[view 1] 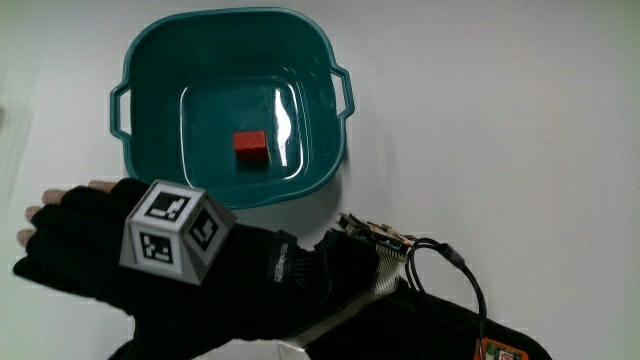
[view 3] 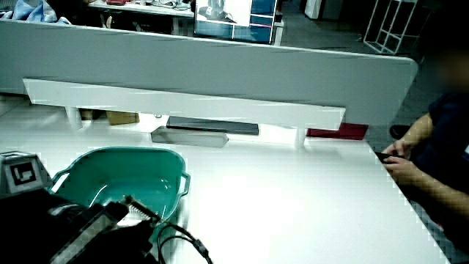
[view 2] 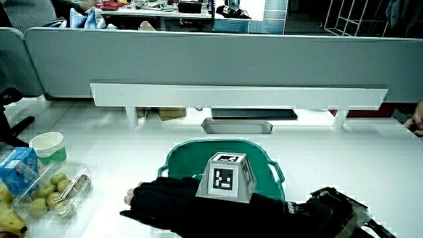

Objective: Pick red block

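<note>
A small red block lies on the floor of a teal tub with two handles. The gloved hand rests flat on the table beside the tub, nearer to the person than the tub's rim, its fingers spread and holding nothing. A patterned cube sits on its back. In a side view the hand lies in front of the tub, and the block is hidden there. Only the cube and the tub show in a side view.
A black cable loop and a small circuit board hang at the forearm. A paper cup, a blue carton and a clear box of green fruit stand near the table's edge. A grey tray lies under a low white shelf.
</note>
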`<state>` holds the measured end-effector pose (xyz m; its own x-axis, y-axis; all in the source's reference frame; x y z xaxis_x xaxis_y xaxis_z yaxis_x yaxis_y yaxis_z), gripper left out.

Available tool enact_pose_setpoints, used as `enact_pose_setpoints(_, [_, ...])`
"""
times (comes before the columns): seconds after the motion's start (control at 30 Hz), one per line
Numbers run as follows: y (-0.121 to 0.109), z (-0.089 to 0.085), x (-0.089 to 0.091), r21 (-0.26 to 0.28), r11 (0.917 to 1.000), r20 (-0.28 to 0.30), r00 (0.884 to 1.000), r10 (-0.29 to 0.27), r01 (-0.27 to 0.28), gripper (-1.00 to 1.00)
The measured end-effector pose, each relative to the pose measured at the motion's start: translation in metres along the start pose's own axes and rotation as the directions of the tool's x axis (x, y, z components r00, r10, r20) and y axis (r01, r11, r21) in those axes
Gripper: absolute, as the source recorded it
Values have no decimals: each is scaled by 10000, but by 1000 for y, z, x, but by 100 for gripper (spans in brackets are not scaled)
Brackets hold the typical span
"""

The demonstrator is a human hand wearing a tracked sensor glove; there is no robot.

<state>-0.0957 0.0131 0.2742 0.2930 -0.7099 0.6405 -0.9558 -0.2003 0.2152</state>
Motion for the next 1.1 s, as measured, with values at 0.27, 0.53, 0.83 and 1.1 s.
enact_pose_setpoints(0.27, [2,1,23,-89,9980,-139,9980,-621,620,0])
enact_pose_setpoints(0.53, [2,0,53,-157,9890,-219,9888,-1473,1470,0])
enact_pose_setpoints(0.83, [1,-1,86,-398,9741,-460,9735,-2242,2224,0])
enact_pose_setpoints(1.1, [-1,-4,119,-725,9546,-1044,9497,-2952,2888,0])
